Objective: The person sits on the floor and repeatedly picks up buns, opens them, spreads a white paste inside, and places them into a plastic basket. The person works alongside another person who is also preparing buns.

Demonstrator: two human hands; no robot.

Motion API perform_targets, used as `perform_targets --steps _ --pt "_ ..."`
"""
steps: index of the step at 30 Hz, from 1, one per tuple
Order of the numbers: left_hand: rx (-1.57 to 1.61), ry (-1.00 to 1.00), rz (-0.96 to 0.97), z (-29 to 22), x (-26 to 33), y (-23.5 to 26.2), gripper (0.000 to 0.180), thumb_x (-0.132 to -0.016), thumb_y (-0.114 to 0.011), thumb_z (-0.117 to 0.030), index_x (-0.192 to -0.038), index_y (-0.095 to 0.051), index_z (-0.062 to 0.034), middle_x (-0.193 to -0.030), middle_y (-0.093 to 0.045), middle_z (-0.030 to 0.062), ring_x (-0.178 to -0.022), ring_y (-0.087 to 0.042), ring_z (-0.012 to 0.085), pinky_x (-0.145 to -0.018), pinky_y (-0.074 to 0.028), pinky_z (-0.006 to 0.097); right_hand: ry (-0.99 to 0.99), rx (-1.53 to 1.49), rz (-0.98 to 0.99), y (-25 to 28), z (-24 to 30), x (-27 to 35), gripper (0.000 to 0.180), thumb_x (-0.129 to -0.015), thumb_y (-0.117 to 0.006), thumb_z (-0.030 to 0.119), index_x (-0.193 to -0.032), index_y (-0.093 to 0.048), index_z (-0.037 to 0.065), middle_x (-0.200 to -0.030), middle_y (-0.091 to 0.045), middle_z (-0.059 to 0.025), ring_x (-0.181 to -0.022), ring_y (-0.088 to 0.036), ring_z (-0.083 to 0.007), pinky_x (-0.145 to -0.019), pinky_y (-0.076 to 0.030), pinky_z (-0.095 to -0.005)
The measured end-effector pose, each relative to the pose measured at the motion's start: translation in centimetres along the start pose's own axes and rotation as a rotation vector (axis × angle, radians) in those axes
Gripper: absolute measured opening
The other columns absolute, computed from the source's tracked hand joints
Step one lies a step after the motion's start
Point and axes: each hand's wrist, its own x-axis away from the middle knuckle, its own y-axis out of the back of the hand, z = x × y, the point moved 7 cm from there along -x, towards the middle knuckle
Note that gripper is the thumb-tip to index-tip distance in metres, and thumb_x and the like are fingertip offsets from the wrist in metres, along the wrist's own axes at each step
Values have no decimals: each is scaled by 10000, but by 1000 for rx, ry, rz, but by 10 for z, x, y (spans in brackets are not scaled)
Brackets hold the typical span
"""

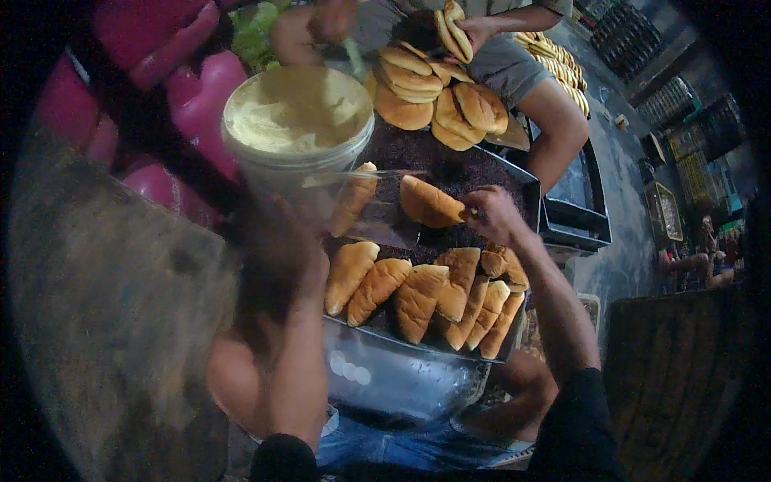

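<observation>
My right hand (496, 215) pinches the end of a golden-brown folded bread bun (431, 202) over the dark tray. Motion smears my left hand (283, 241), in shadow beside the white bucket (297, 165); its fingers cannot be made out. Right next to it is a sheet or bag of clear plastic (385, 231), with another bun (353, 197) at or behind it. Several more folded buns (421, 301) lean in a row along the tray's near side. Pale yellow crumbly or powdery stuff (281, 120) fills the bucket.
Across the tray (526, 189), a person's hand (480, 34) holds a split bun (454, 32) above a heap of round buns (466, 112). Pink plastic bundles (205, 100) lie at left. More bread (554, 68) and stacked crates (699, 161) stand further back.
</observation>
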Motion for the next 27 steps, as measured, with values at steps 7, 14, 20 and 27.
perform_targets --steps 7,14,20,27 --pt "265 215 430 14 -14 9 661 -1036 -319 -581 -1412 -443 -52 -1341 -541 133 -1173 -556 275 -956 -463 424 -188 237 -70 14 29 2 576 -713 -706 71 -1260 -527 80 -910 -695 -211 -919 -658 -402 -1055 -402 -504" --pt "-367 -282 400 27 -40 32 658 -1029 -350 -596 -1408 -448 -66 -1298 -585 128 -1101 -600 270 -907 -491 416 -254 -800 -502 94 23 130 455 -946 -645 212 -1320 -462 28 -1075 -668 -182 -950 -651 -216 -800 -513 -358" --pt "-235 -241 330 28 0 14 635 -1032 -367 -584 -1415 -424 -82 -1240 -618 106 -957 -653 244 -778 -546 355 -286 -1022 -530 121 64 205 398 -964 -594 98 -1324 -437 33 -1067 -684 -129 -1029 -643 -187 -932 -490 -318" --pt "34 13 723 4 161 -35 623 -1039 -408 -517 -1479 -358 -79 -1440 -477 129 -1247 -538 270 -1001 -518 423 -189 -1031 -688 93 101 201 464 -950 -654 240 -1298 -432 28 -1261 -621 -208 -1055 -644 -249 -873 -514 -366"
